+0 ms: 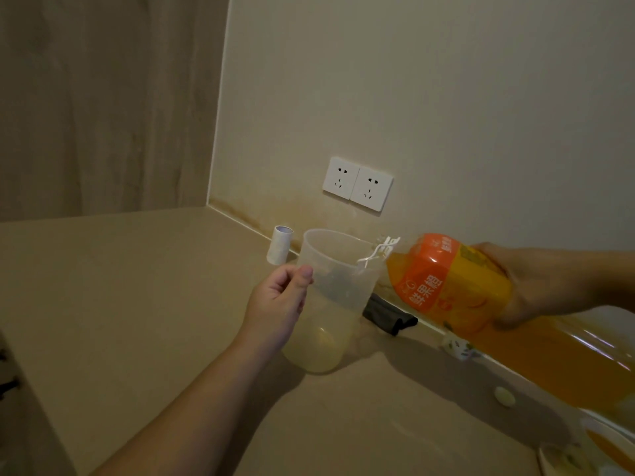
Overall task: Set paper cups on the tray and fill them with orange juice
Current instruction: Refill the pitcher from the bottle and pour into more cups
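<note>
Left hand (278,297) grips a clear plastic jug (326,297) from its left side, thumb up near the rim, fingers curled round the wall. The jug is held above the beige counter (120,304), tilted, translucent, with a shallow pool of pale yellow liquid at its bottom. Right hand (546,286) is wrapped round the orange juice bottle (457,290), fingers clamped on its middle. The bottle lies nearly horizontal, neck pointing left at the jug's rim, cap off with a white ring dangling at the mouth; orange label with white characters, orange liquid inside. A small white tube (279,249) stands by the wall; a dark cloth (388,314) lies behind the jug. Two wall sockets (357,183) above.
</note>
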### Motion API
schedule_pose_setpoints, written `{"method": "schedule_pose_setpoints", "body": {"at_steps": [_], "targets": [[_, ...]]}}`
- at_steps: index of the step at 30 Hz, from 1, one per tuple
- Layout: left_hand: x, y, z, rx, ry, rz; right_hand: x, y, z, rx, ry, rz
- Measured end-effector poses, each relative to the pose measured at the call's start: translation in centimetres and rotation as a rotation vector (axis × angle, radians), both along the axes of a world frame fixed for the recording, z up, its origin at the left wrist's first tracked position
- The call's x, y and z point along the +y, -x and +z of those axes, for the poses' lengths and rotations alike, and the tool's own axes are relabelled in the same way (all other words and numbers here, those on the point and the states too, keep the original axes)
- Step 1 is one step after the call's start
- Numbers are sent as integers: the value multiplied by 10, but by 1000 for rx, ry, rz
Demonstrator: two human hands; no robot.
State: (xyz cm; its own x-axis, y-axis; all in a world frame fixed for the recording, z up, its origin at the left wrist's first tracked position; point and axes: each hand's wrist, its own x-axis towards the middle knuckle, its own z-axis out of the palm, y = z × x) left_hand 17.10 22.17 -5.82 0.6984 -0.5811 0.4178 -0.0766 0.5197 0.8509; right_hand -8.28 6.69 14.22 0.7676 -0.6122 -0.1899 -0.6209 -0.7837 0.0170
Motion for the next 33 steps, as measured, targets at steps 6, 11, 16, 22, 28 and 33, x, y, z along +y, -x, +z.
{"method": "schedule_pose_setpoints", "body": {"at_steps": [6, 11, 16, 22, 28, 33], "targets": [[4, 0, 4, 21, -5, -19, 5, -6, 9, 43, 33, -19], [3, 1, 5, 48, -20, -3, 11, -8, 13, 81, 31, -48], [3, 2, 4, 45, -28, 21, 16, -10, 13, 71, 40, -55], [1, 2, 4, 67, -14, 19, 16, -12, 16, 94, 66, -57], [0, 3, 4, 76, 2, 9, 16, -11, 18, 109, 100, -61], [1, 3, 3, 51, -14, 24, 14, -13, 21, 124, 81, -51]]}}
